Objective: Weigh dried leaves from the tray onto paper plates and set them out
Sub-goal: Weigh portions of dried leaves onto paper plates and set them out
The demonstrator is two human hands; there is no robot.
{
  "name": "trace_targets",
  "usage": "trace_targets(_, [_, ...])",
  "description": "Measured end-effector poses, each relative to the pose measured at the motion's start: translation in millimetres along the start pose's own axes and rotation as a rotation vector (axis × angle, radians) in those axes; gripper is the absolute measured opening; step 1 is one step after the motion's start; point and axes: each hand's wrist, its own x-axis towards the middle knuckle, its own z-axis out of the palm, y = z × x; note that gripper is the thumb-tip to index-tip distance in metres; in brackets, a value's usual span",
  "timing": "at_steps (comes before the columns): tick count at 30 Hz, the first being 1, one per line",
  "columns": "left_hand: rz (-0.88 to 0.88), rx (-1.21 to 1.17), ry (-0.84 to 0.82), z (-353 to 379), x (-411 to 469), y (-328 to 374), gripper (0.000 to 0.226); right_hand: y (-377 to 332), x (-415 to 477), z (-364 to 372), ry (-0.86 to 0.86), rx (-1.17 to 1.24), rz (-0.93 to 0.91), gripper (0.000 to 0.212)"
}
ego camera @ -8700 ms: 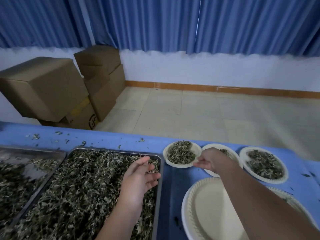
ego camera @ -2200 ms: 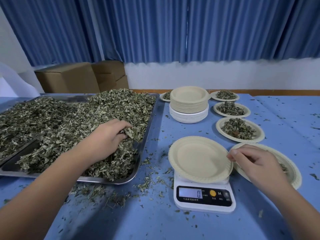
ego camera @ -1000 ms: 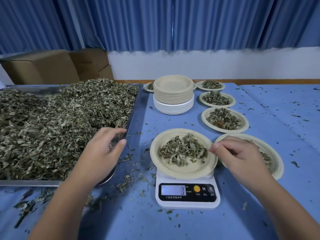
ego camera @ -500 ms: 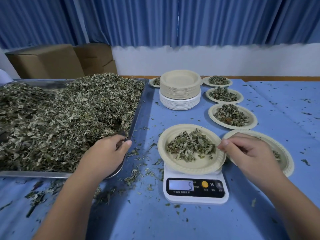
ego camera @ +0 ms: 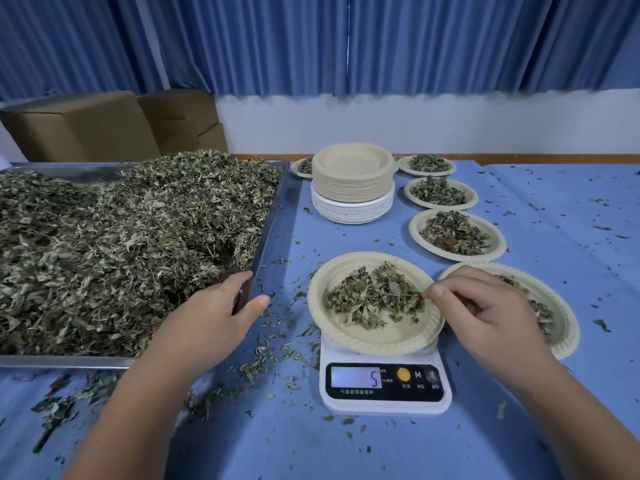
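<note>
A steel tray [ego camera: 270, 216] heaped with dried leaves [ego camera: 121, 244] fills the left of the blue table. My left hand [ego camera: 207, 317] grips the tray's front right corner, fingers inside the rim and thumb outside. A paper plate [ego camera: 381, 336] with a small pile of leaves sits on a white kitchen scale [ego camera: 384, 384] whose display reads 5. My right hand [ego camera: 485, 313] has curled fingers, with thumb and forefinger pinched at that plate's right rim. It partly covers another plate [ego camera: 562, 317] holding a few leaves.
Three filled plates [ego camera: 457, 233] run in a line toward the far edge on the right. A stack of unused plates [ego camera: 353, 181] stands behind the scale, with another filled plate [ego camera: 300, 166] behind it. Leaf scraps [ego camera: 263, 358] litter the cloth. Cardboard boxes [ego camera: 79, 126] stand beyond the table.
Leaves came onto the plate on the scale and the reading rose to 5. My left hand went from inside the leaves to the tray's corner. My right hand stayed at the plate's rim.
</note>
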Motion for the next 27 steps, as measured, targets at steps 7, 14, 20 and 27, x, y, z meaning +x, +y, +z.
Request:
trace_targets(7, [-0.127, 0.295, 0.130, -3, -9, 1, 0.061, 0, 1, -1, -0.012, -0.007, 0.002, 0.018])
trace_targets(14, [-0.188, 0.325, -0.012, 3, -23, 14, 0.052, 2, 1, -1, -0.002, 0.006, -0.009, 0.018])
trace_targets(20, [-0.176, 0.288, 0.064, 7, -25, 21, 0.048, 2, 1, 1, -0.004, -0.020, -0.017, 0.018])
trace_targets(27, [-0.160, 0.229, 0.128, 12, -12, 11, 0.049, 3, 1, -1, 0.009, -0.007, 0.000, 0.019])
